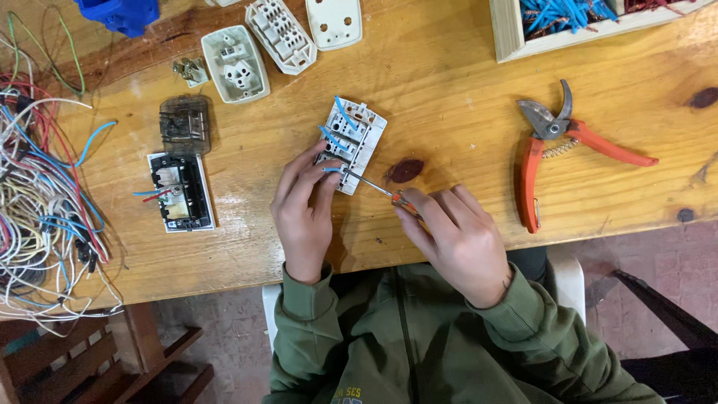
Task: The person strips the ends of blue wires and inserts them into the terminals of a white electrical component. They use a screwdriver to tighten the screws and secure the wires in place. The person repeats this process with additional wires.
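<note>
- Left hand [303, 213] rested on the wooden table [449, 82], fingers curled against the lower left edge of a white switch module [351, 142], grasping and steadying it.
- Switch module lay near the table's middle, tilted, back side up, with short blue wires [340, 120] sticking out of it.
- Right hand [456, 236] clenched around a screwdriver [374, 187] with an orange handle, mostly hidden in the fingers; metal shaft ran up-left, tip touching the module's lower edge just beside the left fingertips.
- Both wrists in green sleeves [419, 337], forearms over the table's near edge.
- Red-handled pruning shears [561, 142] lay to the right, well apart from the hands, blades closed.
- Wooden box [508, 37] at the top right held blue wire pieces.
- To the left: a white-framed switch unit [179, 191] with blue and red wires, a dark translucent cover [184, 123] above it, and a tangle of coloured wires [41, 194] at the table's left edge.
- Along the top: three cream socket parts [280, 37] and a blue plastic object [120, 13].
</note>
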